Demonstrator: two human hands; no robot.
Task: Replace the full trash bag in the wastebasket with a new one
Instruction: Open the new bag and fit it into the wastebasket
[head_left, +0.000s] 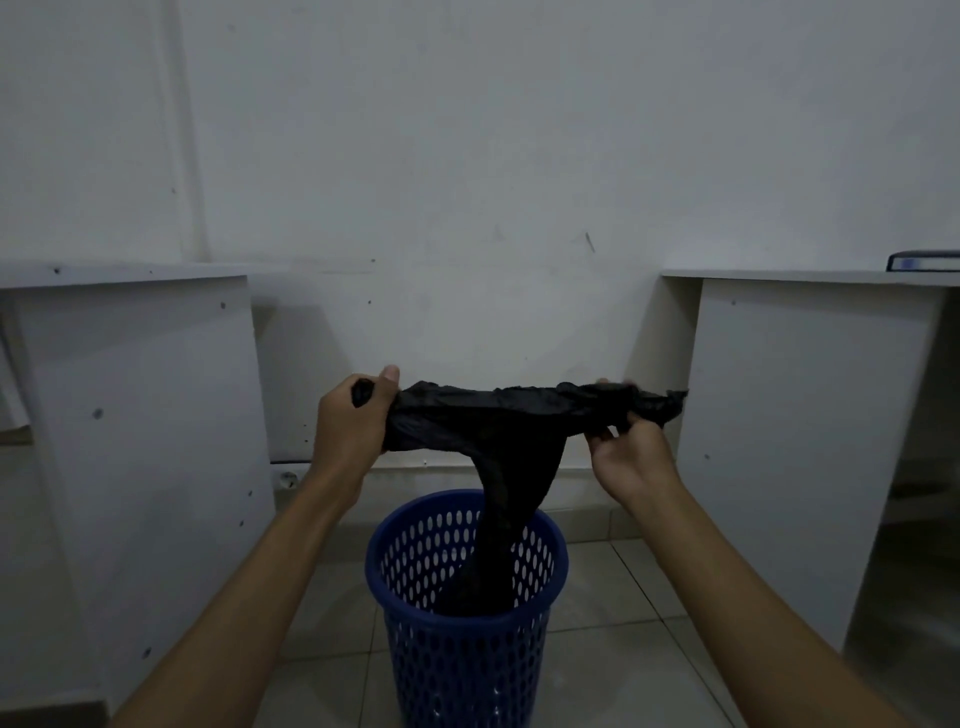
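A blue perforated plastic wastebasket (467, 639) stands upright on the tiled floor at the bottom centre. Above it a black trash bag (498, 421) is stretched sideways between my two hands. Its lower end twists into a narrow tail that hangs down inside the basket. My left hand (353, 421) is shut on the bag's left end, with a bit of black plastic poking out of the fist. My right hand (623, 447) pinches the bag's right end, whose crumpled tip sticks out to the right.
White desk panels stand on both sides, one on the left (140, 441) and one on the right (789, 441), with the basket in the gap between them. A white wall (467, 182) is close behind. A dark flat object (924, 261) lies on the right desk top.
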